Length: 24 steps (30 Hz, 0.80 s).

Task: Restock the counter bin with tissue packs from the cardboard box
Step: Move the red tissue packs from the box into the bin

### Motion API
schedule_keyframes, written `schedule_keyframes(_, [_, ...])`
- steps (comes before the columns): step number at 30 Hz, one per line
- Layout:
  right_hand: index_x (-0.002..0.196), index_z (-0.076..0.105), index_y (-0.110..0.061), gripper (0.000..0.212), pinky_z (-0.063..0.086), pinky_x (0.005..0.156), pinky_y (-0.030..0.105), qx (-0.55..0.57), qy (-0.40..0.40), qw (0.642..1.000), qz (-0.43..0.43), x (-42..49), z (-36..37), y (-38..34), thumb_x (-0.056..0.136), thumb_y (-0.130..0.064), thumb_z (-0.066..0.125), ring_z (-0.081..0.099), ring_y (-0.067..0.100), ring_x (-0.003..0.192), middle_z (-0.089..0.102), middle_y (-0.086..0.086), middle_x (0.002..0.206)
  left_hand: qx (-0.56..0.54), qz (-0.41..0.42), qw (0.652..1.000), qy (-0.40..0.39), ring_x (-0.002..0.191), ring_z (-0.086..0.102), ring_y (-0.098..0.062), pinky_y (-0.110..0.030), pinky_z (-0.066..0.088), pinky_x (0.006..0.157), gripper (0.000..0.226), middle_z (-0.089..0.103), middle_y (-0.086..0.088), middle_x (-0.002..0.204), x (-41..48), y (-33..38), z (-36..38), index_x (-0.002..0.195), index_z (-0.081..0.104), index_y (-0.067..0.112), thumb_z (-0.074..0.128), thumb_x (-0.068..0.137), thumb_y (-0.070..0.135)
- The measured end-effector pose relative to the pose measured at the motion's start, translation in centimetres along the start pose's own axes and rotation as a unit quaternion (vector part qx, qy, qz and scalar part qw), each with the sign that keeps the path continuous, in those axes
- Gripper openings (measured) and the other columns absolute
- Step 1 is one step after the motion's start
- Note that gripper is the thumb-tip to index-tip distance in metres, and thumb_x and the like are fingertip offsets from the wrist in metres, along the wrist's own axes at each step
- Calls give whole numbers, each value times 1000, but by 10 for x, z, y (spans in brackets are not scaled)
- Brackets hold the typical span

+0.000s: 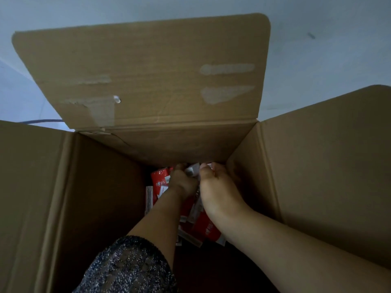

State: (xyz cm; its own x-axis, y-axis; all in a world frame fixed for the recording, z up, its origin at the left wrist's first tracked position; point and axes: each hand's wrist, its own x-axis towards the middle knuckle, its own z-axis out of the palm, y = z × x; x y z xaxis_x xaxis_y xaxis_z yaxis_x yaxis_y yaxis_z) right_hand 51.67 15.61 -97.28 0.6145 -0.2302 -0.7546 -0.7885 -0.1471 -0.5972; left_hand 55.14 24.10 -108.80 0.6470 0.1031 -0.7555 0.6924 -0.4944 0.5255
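Tissue pack (193, 171) seemingly in right hand (215, 187)

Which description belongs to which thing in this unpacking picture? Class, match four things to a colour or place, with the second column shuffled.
Things:
1. far flap
2. tissue packs
3. sleeve
4. cable

Descriptions:
a. red and white, at the bottom of the cardboard box
b. dark, speckled with white
c. blue, outside the box, at the left
d. brown, folded open, with tape marks

Pairs: 1-d, 2-a, 3-b, 4-c
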Motion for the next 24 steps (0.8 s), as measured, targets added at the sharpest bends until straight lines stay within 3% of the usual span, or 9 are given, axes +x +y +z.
schedule_keyframes(4, [147, 30, -23, 51, 23, 108, 30, 4, -24, 1000, -2, 0, -2, 0, 100, -42, 32, 31, 20, 137, 32, 1, 151, 64, 7, 998, 29, 117, 52, -38, -40, 43, 100, 29, 57, -23, 123, 2, 2, -1, 120, 55, -3, 48, 98, 14])
schedule_keyframes(7, [146, 31, -23, 50, 26, 102, 26, 33, -40, 999, 2, -4, -5, -2, 100, -41, 33, 35, 20, 135, 35, 1, 149, 154, 1, 984, 86, 104, 59, -36, -37, 48, 88, 20, 64, -21, 110, -3, 7, -10, 102, 63, 2, 54, 94, 18])
schedule_keyframes(9, [147, 30, -24, 51, 24, 107, 29, 34, -52, 998, -4, -11, -7, -7, 99, -42, 34, 33, 20, 136, 34, 0, 151, 176, -5, 976, 125, 98, 62, -34, -32, 46, 77, 17, 67, -19, 102, -14, 15, -22, 86, 65, 7, 59, 91, 22])
schedule_keyframes(12, [146, 31, -22, 51, 20, 110, 28, 27, -56, 997, -33, -25, -10, -18, 99, -41, 35, 30, 18, 138, 33, 0, 151, 199, 7, 970, 141, 98, 62, -32, -28, 39, 71, 22, 68, -13, 103, -34, 29, -43, 97, 68, 12, 63, 86, 30])
schedule_keyframes(15, [146, 31, -22, 53, 21, 106, 27, 11, -58, 996, -66, -47, -16, -36, 98, -43, 35, 30, 18, 138, 33, 1, 151, 204, 30, 970, 126, 90, 64, -27, -27, 43, 69, 17, 70, -8, 95, -65, 42, -64, 91, 68, 20, 64, 82, 34])
schedule_keyframes(18, [147, 29, -25, 54, 23, 101, 27, 5, -74, 994, -84, -78, -23, -53, 98, -46, 34, 32, 21, 136, 32, 3, 151, 174, 56, 977, 113, 90, 65, -25, -30, 51, 78, 18, 70, -4, 93, -105, 49, -80, 98, 68, 19, 63, 83, 29])
schedule_keyframes(20, [141, 36, -25, 49, 26, 102, 29, 0, -83, 991, -102, -105, -31, -65, 97, -47, 34, 36, 24, 133, 36, 5, 148, 113, 61, 987, 98, 89, 66, -25, -35, 54, 83, 17, 71, -5, 89, -137, 54, -89, 95, 69, 16, 63, 83, 27])
schedule_keyframes(22, [130, 44, -26, 41, 27, 108, 34, -18, -78, 988, -131, -135, -42, -80, 97, -48, 33, 39, 25, 131, 40, 7, 145, 17, 66, 994, 84, 86, 68, -26, -35, 56, 80, 11, 71, -5, 83, -173, 61, -100, 88, 68, 13, 63, 86, 22])
schedule_keyframes(24, [142, 37, -28, 49, 22, 108, 31, -35, -64, 983, -166, -170, -59, -97, 97, -47, 33, 32, 20, 136, 34, 1, 150, -77, 66, 993, 67, 79, 70, -25, -32, 57, 69, 12, 71, -7, 83, -213, 75, -113, 95, 66, 10, 61, 91, 20])
